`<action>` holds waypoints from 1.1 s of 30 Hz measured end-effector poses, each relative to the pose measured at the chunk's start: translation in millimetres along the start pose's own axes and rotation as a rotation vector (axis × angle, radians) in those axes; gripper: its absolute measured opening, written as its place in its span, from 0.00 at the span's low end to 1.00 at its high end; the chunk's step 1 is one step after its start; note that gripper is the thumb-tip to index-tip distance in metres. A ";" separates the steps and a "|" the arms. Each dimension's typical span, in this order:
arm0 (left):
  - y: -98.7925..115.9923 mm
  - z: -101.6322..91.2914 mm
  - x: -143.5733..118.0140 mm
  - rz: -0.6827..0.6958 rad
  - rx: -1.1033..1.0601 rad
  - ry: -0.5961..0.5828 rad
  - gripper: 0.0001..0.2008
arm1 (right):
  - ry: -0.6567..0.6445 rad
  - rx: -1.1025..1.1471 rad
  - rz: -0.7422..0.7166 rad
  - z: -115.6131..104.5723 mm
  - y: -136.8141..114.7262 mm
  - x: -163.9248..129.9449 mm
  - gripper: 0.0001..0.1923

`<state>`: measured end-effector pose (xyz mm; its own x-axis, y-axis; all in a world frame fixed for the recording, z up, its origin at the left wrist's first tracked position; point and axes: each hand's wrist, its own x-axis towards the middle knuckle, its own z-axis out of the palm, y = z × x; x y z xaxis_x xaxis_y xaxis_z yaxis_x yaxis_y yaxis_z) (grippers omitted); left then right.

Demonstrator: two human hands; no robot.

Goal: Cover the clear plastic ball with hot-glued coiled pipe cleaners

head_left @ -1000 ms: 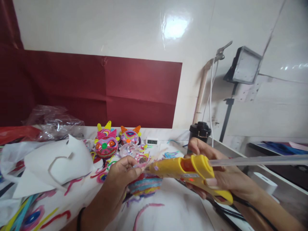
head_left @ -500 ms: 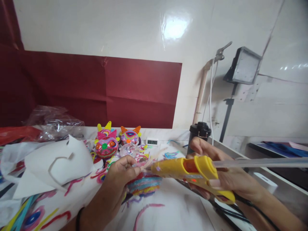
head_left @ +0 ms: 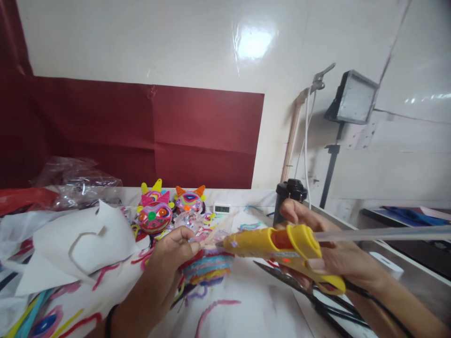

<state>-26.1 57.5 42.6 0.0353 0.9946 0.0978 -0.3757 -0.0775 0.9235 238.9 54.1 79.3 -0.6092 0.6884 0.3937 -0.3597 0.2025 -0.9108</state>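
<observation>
My right hand (head_left: 338, 256) is wrapped round a yellow hot glue gun (head_left: 260, 241), its nozzle pointing left. A long translucent glue stick (head_left: 380, 233) sticks out of the gun's back, and a small red light glows on its side. In my left hand (head_left: 172, 258), thumb and fingers pinch the upper edge of a rounded craft piece covered in striped pipe cleaners (head_left: 207, 267), blue, yellow and red. The nozzle is close to the piece's top edge, near my left fingertips; whether it touches I cannot tell. A pale thin strip by the fingertips is blurred.
Finished-looking animal-face ornaments (head_left: 155, 216) stand at the back beside a small digital clock (head_left: 222, 208). Cut white paper (head_left: 84, 244) lies left. Black scissors (head_left: 282, 280) lie under my right hand. A black bottle (head_left: 282, 206) and a lamp on a stand (head_left: 357, 97) are right.
The view has shifted slightly. The craft piece has moved a little left in my left hand, and the gap between it and the nozzle looks slightly wider. Both grips are the same.
</observation>
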 end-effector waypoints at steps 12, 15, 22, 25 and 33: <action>1.5 -1.3 -1.0 0.000 -0.049 -0.005 0.09 | -0.049 0.029 -0.075 -5.3 1.7 -1.1 0.21; 2.2 -1.8 -1.3 0.013 -0.048 -0.003 0.09 | -0.060 0.031 -0.086 -5.2 1.8 -1.6 0.21; 4.5 -1.1 -1.3 0.017 -0.080 -0.013 0.09 | -0.073 0.021 -0.125 -7.0 2.2 -1.1 0.21; 5.0 -2.5 -1.0 0.013 -0.080 -0.023 0.09 | -0.052 0.004 -0.110 -8.4 1.9 -0.8 0.21; 3.1 -7.3 0.7 0.034 -0.126 -0.052 0.08 | 0.046 -0.055 -0.042 -0.1 -6.0 -2.7 0.24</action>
<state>-34.0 58.5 42.8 0.0674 0.9864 0.1500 -0.4903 -0.0982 0.8660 242.8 51.1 83.7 -0.5612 0.7093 0.4267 -0.3438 0.2691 -0.8996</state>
